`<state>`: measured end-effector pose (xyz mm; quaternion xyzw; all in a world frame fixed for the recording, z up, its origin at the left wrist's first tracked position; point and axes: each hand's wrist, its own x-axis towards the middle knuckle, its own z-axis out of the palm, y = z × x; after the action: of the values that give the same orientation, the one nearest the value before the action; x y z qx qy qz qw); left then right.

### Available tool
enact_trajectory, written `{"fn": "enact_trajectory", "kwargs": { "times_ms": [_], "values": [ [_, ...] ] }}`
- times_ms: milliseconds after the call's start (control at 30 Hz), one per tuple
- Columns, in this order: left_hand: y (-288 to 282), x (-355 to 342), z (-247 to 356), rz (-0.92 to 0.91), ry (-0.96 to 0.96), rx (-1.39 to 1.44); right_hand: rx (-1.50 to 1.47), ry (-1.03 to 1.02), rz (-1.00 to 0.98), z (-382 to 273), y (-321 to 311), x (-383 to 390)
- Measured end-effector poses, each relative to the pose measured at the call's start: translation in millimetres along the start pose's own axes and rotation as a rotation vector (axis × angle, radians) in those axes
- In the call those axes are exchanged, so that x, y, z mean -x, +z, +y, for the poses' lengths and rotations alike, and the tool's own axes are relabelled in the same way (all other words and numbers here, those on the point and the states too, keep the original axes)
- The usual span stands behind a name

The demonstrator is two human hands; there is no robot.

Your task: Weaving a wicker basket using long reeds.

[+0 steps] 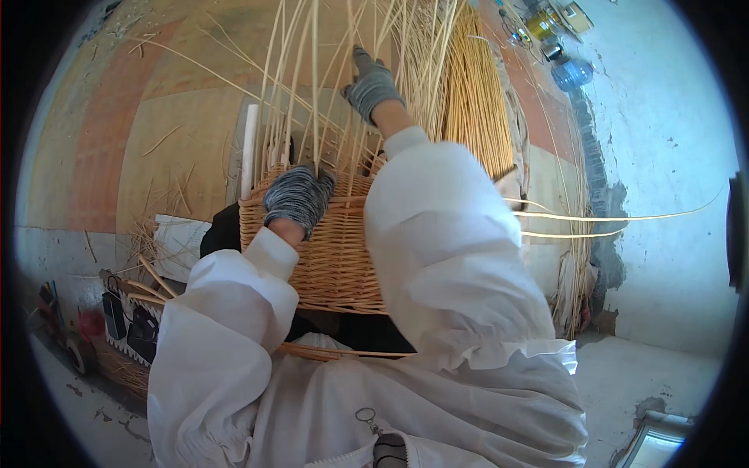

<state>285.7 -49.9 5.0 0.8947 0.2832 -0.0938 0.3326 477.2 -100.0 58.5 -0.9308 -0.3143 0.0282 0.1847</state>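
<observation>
A partly woven wicker basket (331, 269) rests in front of my body, with long pale willow rods (315, 86) standing up from its far side. My left hand (299, 199), in a grey striped knit glove, is closed over the basket's upper edge near its left end; its fingertips are partly hidden. Farther forward, my right hand (373, 87), in a similar grey glove, reaches among the upright rods. Its thumb and a forefinger are stretched apart, and no rod shows clearly in its grasp.
A thick bundle of willow rods (476, 101) lies at the far right. Two loose rods (577, 217) stick out rightward. A white tube (250, 148) stands by the basket's left corner. A blue-tinted water bottle (572, 74) is by the wall, and dark tools (142, 331) lie lower left.
</observation>
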Motion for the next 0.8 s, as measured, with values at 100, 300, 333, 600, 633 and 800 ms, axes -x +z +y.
{"fn": "enact_trajectory", "kwargs": {
  "times_ms": [100, 300, 333, 600, 633, 800],
  "values": [
    [0, -8, -3, -0.02, 0.078, 0.005, -0.487, 0.047, 0.246, 10, 0, 18],
    [-1, -21, -11, -0.174, 0.063, 0.02, -1.626, 0.111, 0.529, 38, -31, 166],
    [-2, -21, -10, -0.169, 0.095, -0.017, -1.577, 0.101, 0.62, 47, -23, 184],
    [-5, -2, 29, 0.022, -0.153, -0.012, -1.839, 0.112, 0.493, 86, 17, 197],
    [-8, 2, 37, 0.024, -0.116, -0.057, -1.801, 0.033, 0.432, 83, 11, 198],
    [-11, 17, 65, 0.164, -0.147, -0.287, -1.572, 0.084, 0.59, 69, 2, 208]
  ]
}}
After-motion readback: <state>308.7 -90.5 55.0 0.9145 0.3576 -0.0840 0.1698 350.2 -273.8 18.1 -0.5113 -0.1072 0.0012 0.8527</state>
